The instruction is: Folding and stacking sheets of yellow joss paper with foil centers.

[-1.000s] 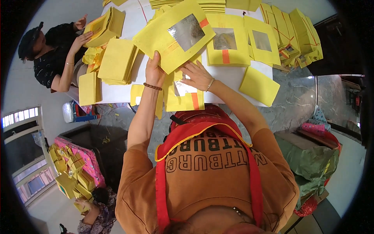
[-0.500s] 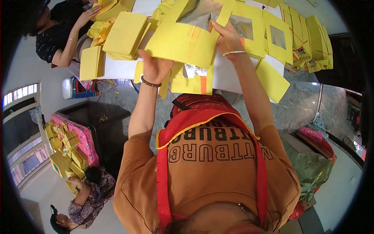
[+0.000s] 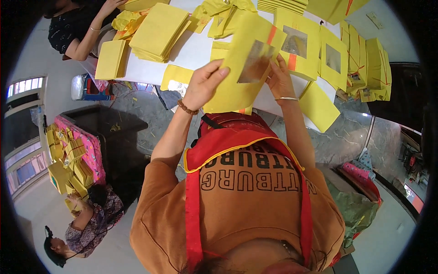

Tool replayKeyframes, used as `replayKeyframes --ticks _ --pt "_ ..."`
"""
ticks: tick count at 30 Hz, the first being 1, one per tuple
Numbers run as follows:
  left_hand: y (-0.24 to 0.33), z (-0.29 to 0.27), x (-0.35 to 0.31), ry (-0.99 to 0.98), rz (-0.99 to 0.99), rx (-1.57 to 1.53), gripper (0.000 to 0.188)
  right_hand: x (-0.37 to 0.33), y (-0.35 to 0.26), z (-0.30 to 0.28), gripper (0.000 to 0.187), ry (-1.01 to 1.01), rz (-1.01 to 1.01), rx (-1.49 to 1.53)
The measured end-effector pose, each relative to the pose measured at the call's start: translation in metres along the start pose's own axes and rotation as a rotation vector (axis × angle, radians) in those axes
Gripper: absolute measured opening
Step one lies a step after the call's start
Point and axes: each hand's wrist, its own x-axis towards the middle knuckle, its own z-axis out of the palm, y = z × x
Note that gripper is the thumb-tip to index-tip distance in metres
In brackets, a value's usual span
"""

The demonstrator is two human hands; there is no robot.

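Note:
Both hands hold up a yellow sheet of joss paper [image 3: 238, 91] with a large silver foil square and a red stripe, tilted above the near edge of the table. My left hand [image 3: 204, 86] grips its left edge, thumb laid over the face. At the right edge, the fingers of my right hand [image 3: 280, 84] close on the paper near the foil. Whether it is one sheet or several cannot be told. Under it, more yellow paper is partly hidden. Just to the right lies a yellow stack [image 3: 301, 61] with its own foil square and red stripe.
Thick yellow paper stacks [image 3: 157, 32] stand on the white table [image 3: 142, 71] to the left. Tied yellow bundles [image 3: 378, 68] sit at the far right. One person's arm [image 3: 96, 29] reaches in at the upper left; another person [image 3: 96, 219] handles yellow paper at the lower left.
The joss paper has turned from lying broad and slanted to a more upright tilt, and come nearer to me. My left hand, earlier open beneath it, now grips its left edge.

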Motion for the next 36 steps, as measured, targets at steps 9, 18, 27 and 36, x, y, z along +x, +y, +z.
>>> replayKeyframes --ticks 9,18,27,36 --pt "0.003 0.025 -0.002 -0.072 -0.074 -0.063 0.025 -0.005 0.015 0.027 0.035 -0.018 -0.043 0.244" --pt "-0.005 0.041 -0.001 -0.055 -0.228 -0.413 0.013 0.006 0.035 0.026 0.046 0.052 0.097 0.028" --pt "-0.004 0.055 0.006 0.054 -0.142 -0.497 0.011 0.029 0.041 0.020 0.029 -0.249 0.071 0.226" --pt "0.001 0.056 0.004 0.175 0.007 -0.154 0.004 0.017 0.036 0.017 0.058 -0.216 0.092 0.344"
